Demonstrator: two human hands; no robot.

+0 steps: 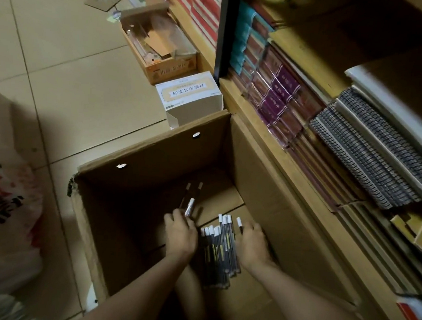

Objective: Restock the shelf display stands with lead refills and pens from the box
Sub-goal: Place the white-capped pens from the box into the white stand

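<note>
Both my hands reach down into a large open cardboard box on the floor. My left hand pinches a dark pen with a white cap near the box's bottom. Two more dark pens lie just beyond it. My right hand grips one white-capped pen at the right side of the box. Between my hands lies a bundle of several dark pens with white caps, side by side on the box floor.
A shelf to the right holds packs of notebooks and spiral-bound pads. A white carton and an open brown carton stand on the tiled floor behind the box. A red and white plastic bag lies at the left.
</note>
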